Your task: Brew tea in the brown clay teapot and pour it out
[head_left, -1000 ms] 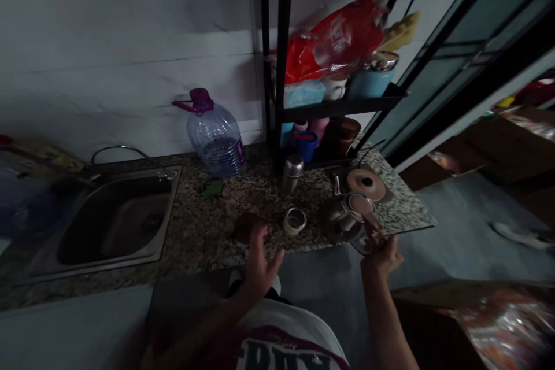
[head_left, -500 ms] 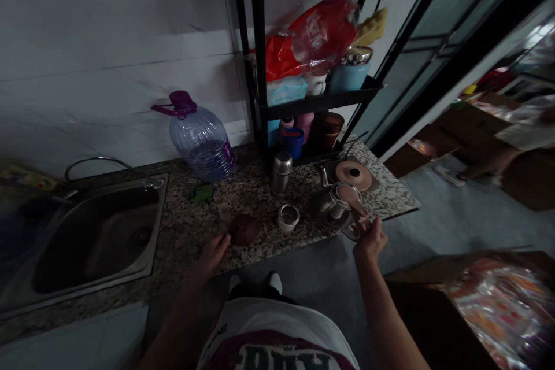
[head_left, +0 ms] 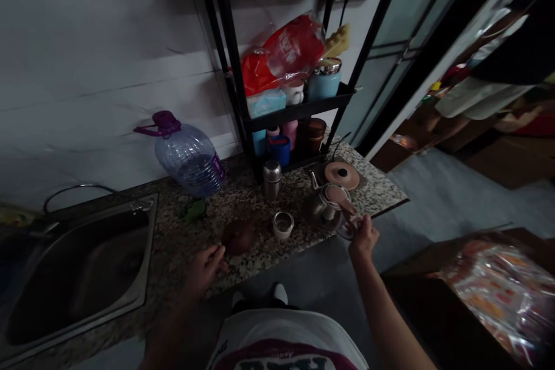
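Observation:
My right hand (head_left: 363, 238) is closed round the pinkish handle of a shiny metal kettle (head_left: 321, 213) near the counter's front edge. The kettle's thin spout points toward the back left. At the left, the fingers of my left hand (head_left: 210, 261) are pinched at the near edge of a dark brown round thing (head_left: 237, 237), too dim to name exactly. Between the two hands stands a small open white cup (head_left: 283, 225) with a metal inside. Behind the cup, a steel thermos flask (head_left: 272, 181) stands upright with its rounded top.
A large water bottle (head_left: 188, 159) with purple cap stands by the wall, a green thing (head_left: 193, 210) before it. The sink (head_left: 150, 243) is left. A black rack (head_left: 299, 111) holds cups. A pink lid (head_left: 341, 176) lies behind the kettle. Another person (head_left: 498, 63) is far right.
The view has shifted, so the rack and counter items appear further left. Both hands keep their places at the kettle and the brown round thing. A person has come into view at far right.

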The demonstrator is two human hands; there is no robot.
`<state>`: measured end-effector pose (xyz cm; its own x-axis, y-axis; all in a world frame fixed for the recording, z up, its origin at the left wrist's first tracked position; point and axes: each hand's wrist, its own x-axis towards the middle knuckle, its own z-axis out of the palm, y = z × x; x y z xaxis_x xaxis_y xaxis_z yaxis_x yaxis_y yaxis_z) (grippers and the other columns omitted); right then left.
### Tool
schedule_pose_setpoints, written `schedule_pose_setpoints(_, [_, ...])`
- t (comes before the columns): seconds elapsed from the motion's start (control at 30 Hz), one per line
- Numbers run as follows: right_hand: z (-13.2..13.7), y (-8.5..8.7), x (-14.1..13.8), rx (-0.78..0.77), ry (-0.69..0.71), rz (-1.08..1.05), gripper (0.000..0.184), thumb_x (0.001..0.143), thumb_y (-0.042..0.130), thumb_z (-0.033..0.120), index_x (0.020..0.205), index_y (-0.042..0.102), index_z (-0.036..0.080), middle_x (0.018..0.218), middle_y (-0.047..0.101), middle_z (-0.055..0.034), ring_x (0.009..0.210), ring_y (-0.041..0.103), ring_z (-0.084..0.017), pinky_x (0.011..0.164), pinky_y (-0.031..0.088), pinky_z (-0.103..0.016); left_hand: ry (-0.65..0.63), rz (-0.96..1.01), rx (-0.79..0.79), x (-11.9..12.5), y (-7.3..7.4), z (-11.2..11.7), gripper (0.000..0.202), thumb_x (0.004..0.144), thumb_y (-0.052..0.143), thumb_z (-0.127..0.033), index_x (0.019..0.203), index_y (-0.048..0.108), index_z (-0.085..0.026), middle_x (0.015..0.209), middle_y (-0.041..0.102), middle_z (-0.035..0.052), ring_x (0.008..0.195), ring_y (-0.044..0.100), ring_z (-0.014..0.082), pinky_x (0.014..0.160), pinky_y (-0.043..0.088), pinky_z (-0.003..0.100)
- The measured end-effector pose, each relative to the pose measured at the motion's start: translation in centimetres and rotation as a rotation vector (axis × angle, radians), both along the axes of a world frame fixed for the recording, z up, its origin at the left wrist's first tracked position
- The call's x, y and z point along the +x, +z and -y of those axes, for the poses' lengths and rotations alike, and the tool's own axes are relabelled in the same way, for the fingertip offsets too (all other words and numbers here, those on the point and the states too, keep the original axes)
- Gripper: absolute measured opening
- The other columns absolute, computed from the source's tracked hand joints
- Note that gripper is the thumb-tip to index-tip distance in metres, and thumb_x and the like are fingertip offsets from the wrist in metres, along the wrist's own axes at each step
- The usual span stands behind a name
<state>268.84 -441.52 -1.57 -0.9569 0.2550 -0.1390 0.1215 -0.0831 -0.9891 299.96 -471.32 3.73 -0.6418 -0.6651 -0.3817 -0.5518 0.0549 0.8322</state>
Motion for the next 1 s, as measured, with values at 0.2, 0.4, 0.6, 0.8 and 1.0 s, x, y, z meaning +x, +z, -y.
schedule_pose_setpoints(0.2, [0.0,-0.3,0.1,0.024,0.019,-0.011,0.061,0.072,0.058,0.076,0.054,0.045,0.019,0.047,0.036,0.0061,0.042,0.037,-0.008,0.041,0.03,-0.023,-0.175,0.009,-0.074,-2.1,4.1,1.1,0.051,0.081,0.054,-0.069,0.07,0.057,-0.019,0.062,0.065,0.0013,0.066,0.068,0.0234,0.063,0.047,0.03])
schedule_pose_setpoints(0.4, [0.2,-0.3,0.1,0.045,0.024,-0.002,0.062,0.075,0.055,0.076,0.054,0.047,0.019,0.046,0.038,0.005,0.041,0.035,-0.008,0.04,0.029,-0.024,-0.386,0.039,-0.17,-5.0,5.0,2.2,0.051,0.083,0.049,-0.067,0.064,0.05,-0.02,0.055,0.056,-0.002,0.06,0.066,0.0215,0.058,0.043,0.028])
schedule_pose_setpoints(0.6, [0.4,-0.2,0.1,0.05,0.036,-0.007,0.062,0.076,0.051,0.078,0.055,0.046,0.02,0.046,0.04,0.0047,0.042,0.038,-0.009,0.041,0.032,-0.024,-0.492,0.141,-0.254,-7.2,5.8,2.3,0.053,0.078,0.044,-0.072,0.061,0.046,-0.021,0.052,0.052,-0.0026,0.053,0.063,0.0211,0.054,0.042,0.028])
schedule_pose_setpoints(0.8, [0.5,0.2,0.3,0.06,0.043,-0.015,0.063,0.077,0.05,0.078,0.053,0.042,0.021,0.045,0.035,0.0056,0.041,0.034,-0.008,0.041,0.03,-0.024,-0.527,0.183,-0.311,-8.1,7.5,2.2,0.053,0.077,0.043,-0.072,0.061,0.046,-0.022,0.05,0.048,-0.0036,0.052,0.061,0.02,0.053,0.039,0.028])
schedule_pose_setpoints(1.0, [0.4,0.0,0.2,0.052,0.049,-0.022,0.061,0.078,0.05,0.076,0.053,0.043,0.021,0.044,0.034,0.0059,0.043,0.033,-0.009,0.042,0.03,-0.025,-0.565,0.218,-0.343,-8.6,8.6,2.2,0.053,0.078,0.042,-0.072,0.06,0.046,-0.022,0.05,0.05,-0.0027,0.053,0.062,0.0208,0.055,0.039,0.029])
